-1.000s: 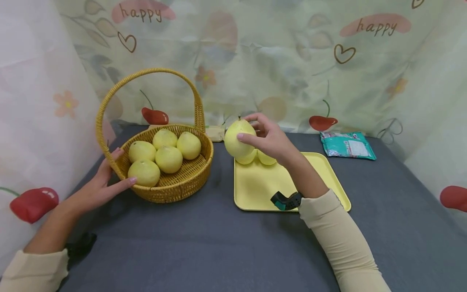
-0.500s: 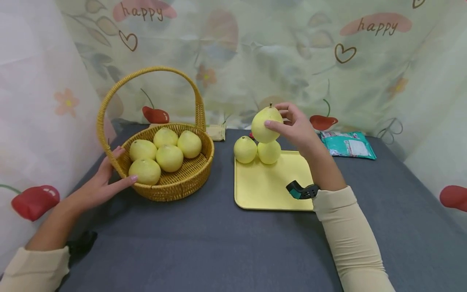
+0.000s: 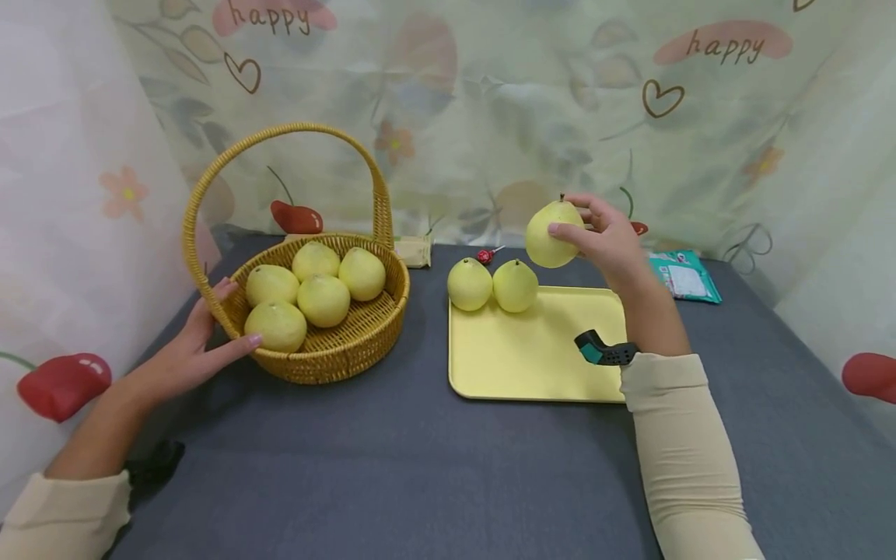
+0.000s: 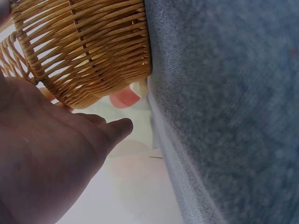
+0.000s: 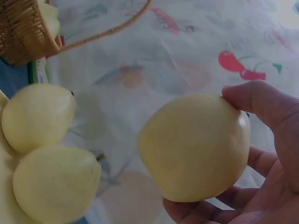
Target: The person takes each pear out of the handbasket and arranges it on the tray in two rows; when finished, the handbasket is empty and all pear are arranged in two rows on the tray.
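Observation:
In the head view, my right hand [image 3: 607, 237] holds a pale yellow pear [image 3: 553, 235] between thumb and fingers, raised over the back of the yellow tray [image 3: 539, 365]. The right wrist view shows this pear [image 5: 194, 147] close up, stem towards the palm side. Two more pears, a left one [image 3: 470, 284] and a right one [image 3: 515, 286], sit side by side in the tray's back left corner. My left hand [image 3: 185, 350] rests against the left side of the wicker basket [image 3: 357, 359], thumb at the rim, fingers extended. Several pears [image 3: 323, 301] lie inside it.
A red-wrapped lollipop [image 3: 485, 255] lies behind the tray. A teal packet [image 3: 689, 278] is at the back right, partly hidden by my right arm. Behind the basket sits a small beige packet [image 3: 414, 252]. Its tall handle [image 3: 308, 127] arches above the basket, near the patterned curtain [image 3: 483, 117].
My right hand has carried the pear to the right, from in front of the tray pears to beyond them, uncovering both and the lollipop. The left hand stays at the basket.

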Available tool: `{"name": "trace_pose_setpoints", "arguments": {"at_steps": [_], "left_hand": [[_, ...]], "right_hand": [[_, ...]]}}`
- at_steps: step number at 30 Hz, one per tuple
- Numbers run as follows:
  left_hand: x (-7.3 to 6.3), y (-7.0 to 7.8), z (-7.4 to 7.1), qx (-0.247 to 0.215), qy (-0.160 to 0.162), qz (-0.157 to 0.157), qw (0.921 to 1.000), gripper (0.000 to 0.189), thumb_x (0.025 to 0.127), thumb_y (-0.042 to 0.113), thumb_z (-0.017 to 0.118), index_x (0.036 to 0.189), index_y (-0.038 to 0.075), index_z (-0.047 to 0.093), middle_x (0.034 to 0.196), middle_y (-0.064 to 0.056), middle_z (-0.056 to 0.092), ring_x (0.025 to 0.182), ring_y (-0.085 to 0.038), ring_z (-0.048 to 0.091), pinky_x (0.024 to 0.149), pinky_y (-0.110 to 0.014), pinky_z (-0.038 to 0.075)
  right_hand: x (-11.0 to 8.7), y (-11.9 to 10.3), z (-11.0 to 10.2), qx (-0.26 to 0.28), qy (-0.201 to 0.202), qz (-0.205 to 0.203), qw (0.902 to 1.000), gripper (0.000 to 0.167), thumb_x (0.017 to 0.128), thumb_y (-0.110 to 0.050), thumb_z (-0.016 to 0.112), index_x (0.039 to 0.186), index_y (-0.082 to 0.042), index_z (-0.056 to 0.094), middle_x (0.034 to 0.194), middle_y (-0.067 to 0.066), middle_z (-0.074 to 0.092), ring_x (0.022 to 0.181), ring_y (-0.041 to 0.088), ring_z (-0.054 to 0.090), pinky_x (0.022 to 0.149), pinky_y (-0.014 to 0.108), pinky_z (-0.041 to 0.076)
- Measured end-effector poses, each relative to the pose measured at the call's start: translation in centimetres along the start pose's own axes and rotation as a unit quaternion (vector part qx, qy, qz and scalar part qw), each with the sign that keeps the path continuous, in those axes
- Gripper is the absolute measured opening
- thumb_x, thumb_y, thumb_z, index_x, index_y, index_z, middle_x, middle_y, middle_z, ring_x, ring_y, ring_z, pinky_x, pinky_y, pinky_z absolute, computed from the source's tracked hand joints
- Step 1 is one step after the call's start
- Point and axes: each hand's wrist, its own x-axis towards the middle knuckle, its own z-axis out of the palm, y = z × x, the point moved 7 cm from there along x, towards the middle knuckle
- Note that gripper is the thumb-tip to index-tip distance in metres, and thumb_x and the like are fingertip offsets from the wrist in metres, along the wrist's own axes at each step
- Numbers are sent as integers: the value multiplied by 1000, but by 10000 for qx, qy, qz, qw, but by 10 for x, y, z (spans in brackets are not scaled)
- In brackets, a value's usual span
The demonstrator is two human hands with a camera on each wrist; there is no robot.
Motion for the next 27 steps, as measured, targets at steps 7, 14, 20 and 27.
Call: {"name": "trace_pose_setpoints", "arguments": {"at_steps": [7, 14, 20, 27], "left_hand": [[2, 0, 1, 19, -18, -12, 10000, 95, 98, 23, 63, 160, 7, -8, 163, -23, -15, 145, -51, -4, 104, -79, 8], [2, 1, 0, 40, 11, -11, 10000, 95, 98, 24, 63, 159, 7, -7, 163, -23, -15, 145, -52, -3, 104, -79, 8], [1, 1, 0, 46, 9, -35, 10000, 96, 98, 26, 63, 160, 8, -8, 163, -22, -15, 145, -52, -3, 103, -79, 9], [0, 1, 0, 5, 15, 10, 10000, 96, 98, 26, 63, 160, 10, -8, 164, -21, -15, 145, -52, -2, 103, -80, 10]], "right_hand": [[0, 23, -16, -752, -347, 607, 9947, 60, 95, -30, 71, 145, -8, 47, 129, 17, 54, 97, 15, 62, 81, 30, 54], [3, 50, -21, -1078, -644, 1174, 9851, 65, 96, -33, 69, 148, -8, 41, 129, 18, 52, 95, 17, 62, 91, 40, 53], [1, 70, -21, -1117, -869, 1533, 9780, 67, 95, -29, 71, 149, -6, 38, 128, 19, 49, 98, 22, 58, 99, 50, 47], [0, 85, -17, -1247, -1187, 1682, 9706, 68, 93, -25, 73, 145, -1, 36, 138, 27, 40, 114, 36, 51, 101, 56, 44]]}}
